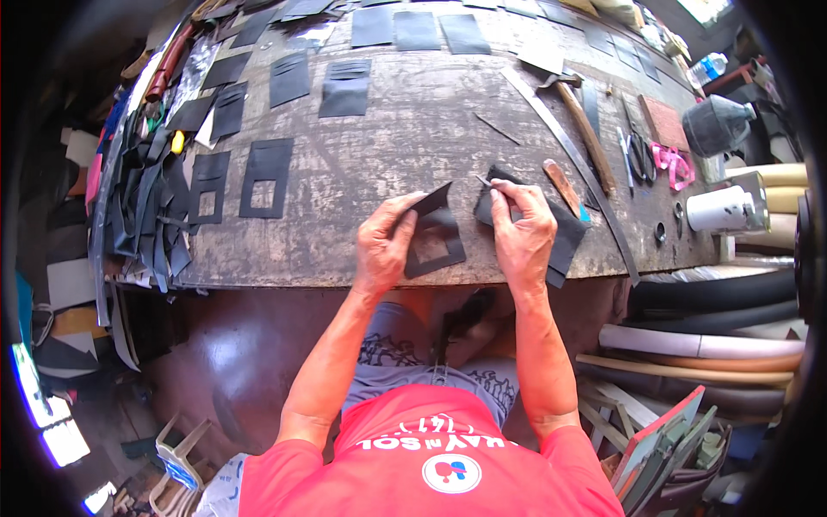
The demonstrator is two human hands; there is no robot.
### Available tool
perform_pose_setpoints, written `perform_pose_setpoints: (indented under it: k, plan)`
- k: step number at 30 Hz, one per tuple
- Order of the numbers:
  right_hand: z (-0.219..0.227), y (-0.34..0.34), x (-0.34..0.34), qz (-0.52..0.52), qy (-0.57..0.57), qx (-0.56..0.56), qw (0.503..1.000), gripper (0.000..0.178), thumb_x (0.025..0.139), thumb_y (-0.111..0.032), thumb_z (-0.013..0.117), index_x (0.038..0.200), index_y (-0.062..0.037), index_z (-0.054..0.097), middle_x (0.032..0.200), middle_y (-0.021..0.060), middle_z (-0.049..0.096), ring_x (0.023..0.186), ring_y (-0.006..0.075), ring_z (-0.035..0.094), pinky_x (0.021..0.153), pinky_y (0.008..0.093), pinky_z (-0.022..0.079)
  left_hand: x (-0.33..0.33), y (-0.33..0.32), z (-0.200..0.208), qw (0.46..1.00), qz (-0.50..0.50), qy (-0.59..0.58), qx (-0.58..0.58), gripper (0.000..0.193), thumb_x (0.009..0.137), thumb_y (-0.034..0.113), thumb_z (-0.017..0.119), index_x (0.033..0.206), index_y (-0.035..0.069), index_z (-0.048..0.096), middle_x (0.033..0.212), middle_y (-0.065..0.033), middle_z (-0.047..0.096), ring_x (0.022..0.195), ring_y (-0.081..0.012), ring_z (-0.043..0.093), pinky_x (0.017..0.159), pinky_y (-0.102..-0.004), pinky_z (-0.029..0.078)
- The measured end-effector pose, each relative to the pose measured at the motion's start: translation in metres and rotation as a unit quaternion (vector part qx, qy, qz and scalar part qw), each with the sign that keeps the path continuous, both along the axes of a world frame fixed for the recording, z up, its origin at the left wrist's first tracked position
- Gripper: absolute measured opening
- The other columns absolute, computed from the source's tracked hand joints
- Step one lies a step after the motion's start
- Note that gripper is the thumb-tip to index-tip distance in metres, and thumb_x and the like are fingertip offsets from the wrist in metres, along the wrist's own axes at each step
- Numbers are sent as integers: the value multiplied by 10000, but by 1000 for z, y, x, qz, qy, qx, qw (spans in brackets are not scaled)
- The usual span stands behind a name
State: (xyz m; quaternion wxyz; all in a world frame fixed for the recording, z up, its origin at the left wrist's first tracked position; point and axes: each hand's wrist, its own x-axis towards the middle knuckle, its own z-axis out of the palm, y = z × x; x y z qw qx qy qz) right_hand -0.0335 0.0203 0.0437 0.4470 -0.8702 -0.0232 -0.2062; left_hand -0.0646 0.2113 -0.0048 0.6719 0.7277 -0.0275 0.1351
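My left hand is closed on a black leather piece with a rectangular window cut near its lower edge. The top corner of that piece tilts up off the table. To its right, my right hand pinches a small slim tool with a pale tip; most of it is hidden by the fingers. Under and beside this hand lie black leather pieces, partly overlapping. A wooden-handled tool rests just beyond them. Two similar windowed pieces lie flat at the left.
A long metal ruler and a hammer lie right of my hands. Farther right are scissors, pink-handled scissors and a dark bottle. Black strips pile up at the left edge. Leather rolls stack below right.
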Motion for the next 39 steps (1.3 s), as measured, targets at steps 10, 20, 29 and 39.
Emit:
perform_pose_setpoints:
  k: [10,20,29,39]
  plan:
    - [29,-218,-64,-244,19,16,969,152,931,-54,694,1067,-27,755,932,32,683,836,95,628,771,258,505,51,3,50,856,-285,329,-281,185,1007,116,602,1126,-11,663,1025,-98,734,786,-189,731,630,-379,644]
    - [-14,-352,-40,-276,36,-160,947,152,889,-112,682,1006,-48,756,908,136,700,843,280,698,795,377,546,47,-47,55,890,-195,178,371,485,922,243,718,1307,-22,586,948,-141,695,833,-209,668,758,-344,530]
    - [-33,-379,-2,-144,-31,-303,942,130,862,-150,678,938,-52,715,875,167,648,859,356,644,814,453,519,18,-39,11,958,-172,187,135,406,877,86,719,1255,-9,605,889,-98,705,789,-129,669,706,-302,540]
    - [23,-166,-51,-105,84,166,977,167,951,-48,676,1106,-34,738,999,48,717,871,109,656,770,261,528,32,24,53,906,-171,296,249,365,905,107,691,1244,6,598,904,-88,633,698,-161,684,560,-314,539]
